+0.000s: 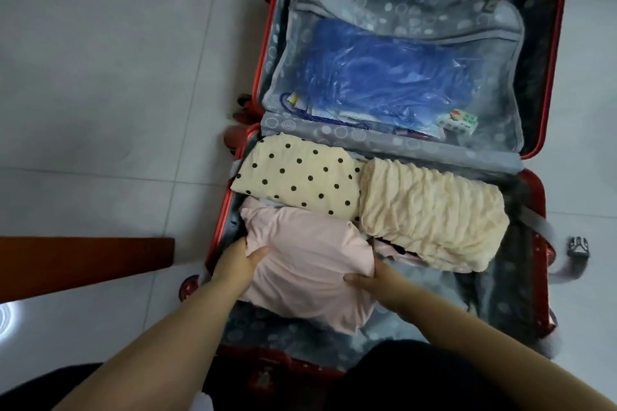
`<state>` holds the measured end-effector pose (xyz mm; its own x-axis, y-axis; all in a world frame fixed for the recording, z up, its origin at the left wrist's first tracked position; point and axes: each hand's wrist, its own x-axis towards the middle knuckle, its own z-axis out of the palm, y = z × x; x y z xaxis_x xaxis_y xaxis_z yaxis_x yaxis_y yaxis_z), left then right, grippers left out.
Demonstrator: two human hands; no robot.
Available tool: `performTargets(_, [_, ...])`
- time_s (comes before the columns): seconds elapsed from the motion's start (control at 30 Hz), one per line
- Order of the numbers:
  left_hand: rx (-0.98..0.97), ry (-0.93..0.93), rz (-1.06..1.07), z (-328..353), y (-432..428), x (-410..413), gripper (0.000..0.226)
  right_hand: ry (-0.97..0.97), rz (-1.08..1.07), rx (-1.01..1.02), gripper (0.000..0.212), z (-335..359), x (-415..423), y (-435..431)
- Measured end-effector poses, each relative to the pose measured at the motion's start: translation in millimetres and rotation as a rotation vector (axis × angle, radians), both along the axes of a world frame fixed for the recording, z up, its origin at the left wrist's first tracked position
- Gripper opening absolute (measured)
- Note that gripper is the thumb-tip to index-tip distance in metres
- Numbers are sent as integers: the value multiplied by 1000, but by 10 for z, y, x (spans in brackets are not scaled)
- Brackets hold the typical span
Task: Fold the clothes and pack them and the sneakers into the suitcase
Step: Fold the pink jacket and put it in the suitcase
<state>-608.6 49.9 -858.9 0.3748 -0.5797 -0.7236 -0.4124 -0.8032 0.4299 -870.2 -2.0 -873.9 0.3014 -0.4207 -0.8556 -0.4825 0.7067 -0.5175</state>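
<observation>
The pink garment (307, 264) lies in the near half of the open red suitcase (555, 53), at its left, folded into a loose, puffy bundle. It is soft, light cloth with no stiffness of its own, so it will likely sag and unfold if lifted by one edge. The sides are the sensible hold, and both hands are there. The left hand (238, 265) grips the left edge with its thumb laid over the top. The right hand (374, 280) grips the near right edge the same way. The other fingers of both hands are tucked under the cloth and out of sight, so I cannot tell how they lie.

A folded polka-dot cloth (297, 177) touches the bundle on its far side, and a ribbed cream cloth (430, 210) sits just to the right — together they hem it in, leaving bare lining only along the near wall and at the right. In the far half a zipped mesh pocket (400, 33) holds a blue plastic bag (384, 77) and a small box (459, 120). A strap buckle (578, 247) lies outside on the tiled floor (100, 93) at the right, and wooden furniture legs (83, 264) stand to the left. No sneakers are in view.
</observation>
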Motion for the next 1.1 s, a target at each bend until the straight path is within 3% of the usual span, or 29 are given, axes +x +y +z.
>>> performTargets(0.13, [-38, -153, 12, 52, 46, -15, 54, 238, 318, -160, 67, 33, 126, -8])
performTargets(0.2, [-144, -199, -9, 81, 44, -56, 60, 463, 530, -313, 75, 88, 122, -33])
performTargets(0.27, [-241, -214, 13, 122, 54, -100, 70, 573, 561, -532, 64, 207, 118, -78])
performTargets(0.37, [-414, -423, -123, 118, 119, -126, 67, 427, 644, -1214, 28, 251, 134, -56])
performTargets(0.43, [-550, -609, -319, 69, 170, -138, 47, 205, 814, -1541, 30, 195, 197, 39])
performTargets(0.47, [-598, -646, -420, 41, 187, -147, 41, 135, 922, -1573, 41, 145, 234, 95])
performTargets(0.57, [-604, -583, -691, -38, 254, -175, 39, 172, 1249, -1424, 74, 68, 325, 90])
performTargets(0.7, [-257, -437, -990, -131, 287, -126, 80, 368, 1399, -1169, 97, -78, 341, -79])
performTargets(0.83, [50, -371, -1066, -208, 198, -70, 97, 412, 1386, -1032, 78, -226, 356, -145])
performTargets(1.03, [188, -314, -1035, -250, -162, -147, 85, 428, 1489, -822, 76, -249, 439, -362])
performTargets(1.1, [215, -294, -1024, -155, -204, -189, 83, 441, 1500, -803, 66, -184, 506, -393])
